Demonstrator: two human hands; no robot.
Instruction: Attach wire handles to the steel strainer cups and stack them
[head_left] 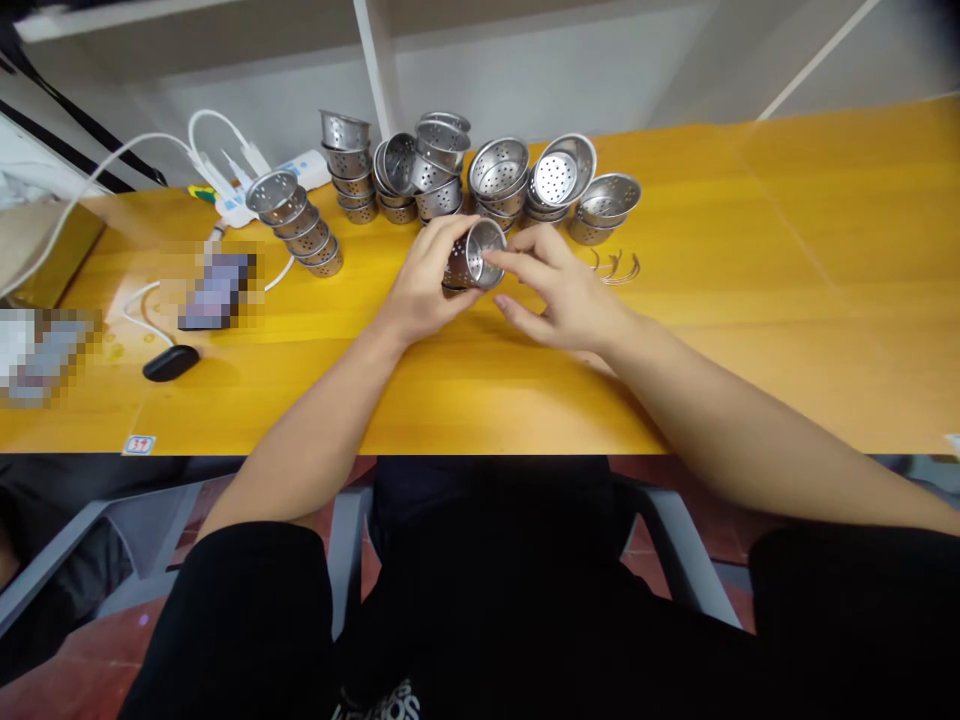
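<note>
My left hand (427,280) is wrapped round a perforated metal strainer cup (489,240), which lies tilted with its open mouth toward my right hand. Beside that mouth is my right hand (559,290), its thumb and fingers apart. The right index fingertip reaches over the rim into the opening; whether it touches the inner wall I cannot tell. Just right of this hand, several thin curved wire pieces (616,268) lie on the wooden table (787,290). Behind my hands stand stacks of similar perforated cups (500,168).
A leaning cup stack (307,235) stands to the left, near a white power strip (238,205) with cables. A phone (217,290) and a black oval case (171,363) lie at the left. A numbered sticker (139,445) marks the front edge. A shelf panel rises behind the table.
</note>
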